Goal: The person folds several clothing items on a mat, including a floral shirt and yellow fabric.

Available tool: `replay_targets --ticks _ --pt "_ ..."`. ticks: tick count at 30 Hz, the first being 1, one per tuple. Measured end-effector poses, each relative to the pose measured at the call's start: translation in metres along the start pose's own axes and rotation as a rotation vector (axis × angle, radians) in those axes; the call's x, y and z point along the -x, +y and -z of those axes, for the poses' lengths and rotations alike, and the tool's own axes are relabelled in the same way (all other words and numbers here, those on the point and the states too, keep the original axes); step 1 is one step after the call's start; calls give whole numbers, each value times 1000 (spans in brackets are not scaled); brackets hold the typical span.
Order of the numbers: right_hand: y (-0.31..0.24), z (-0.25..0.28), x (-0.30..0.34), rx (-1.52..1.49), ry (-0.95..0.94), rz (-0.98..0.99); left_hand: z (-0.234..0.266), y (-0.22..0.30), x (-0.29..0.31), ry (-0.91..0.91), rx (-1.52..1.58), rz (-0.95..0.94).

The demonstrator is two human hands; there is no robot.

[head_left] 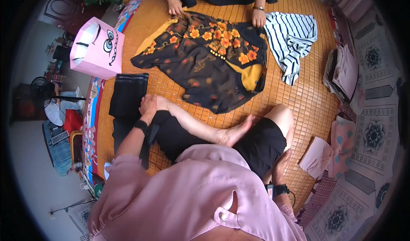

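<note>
Orange mat (301,108), pink bag (95,62), contents unclear — left hand (148,106), right hand (280,166) loosely open

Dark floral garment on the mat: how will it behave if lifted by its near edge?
The dark floral garment would probably sag, as its cloth lies in soft folds. It seems light for its spread: the fabric looks thin. It may pull taut toward the far side, where a co-worker's hand rests on it.

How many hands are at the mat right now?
4: the person's left hand at the left knee, right hand beside the right leg; a co-worker's bare-wristed hand and braceleted hand at the floral garment. None looks hidden.
</note>
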State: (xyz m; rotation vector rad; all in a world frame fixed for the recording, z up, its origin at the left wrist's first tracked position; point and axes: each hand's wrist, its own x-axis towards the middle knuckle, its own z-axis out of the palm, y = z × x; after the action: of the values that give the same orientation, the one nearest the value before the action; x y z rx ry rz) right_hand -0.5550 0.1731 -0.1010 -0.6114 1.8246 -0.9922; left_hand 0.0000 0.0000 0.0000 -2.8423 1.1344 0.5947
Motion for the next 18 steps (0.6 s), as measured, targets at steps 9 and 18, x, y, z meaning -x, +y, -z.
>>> replay_targets --ticks 9,18 --pt "-154 -72 -33 963 21 901 -15 37 -23 168 -191 -195" --pt "-184 -89 -67 1143 -508 1228 -9 31 -25 107 -183 -141"
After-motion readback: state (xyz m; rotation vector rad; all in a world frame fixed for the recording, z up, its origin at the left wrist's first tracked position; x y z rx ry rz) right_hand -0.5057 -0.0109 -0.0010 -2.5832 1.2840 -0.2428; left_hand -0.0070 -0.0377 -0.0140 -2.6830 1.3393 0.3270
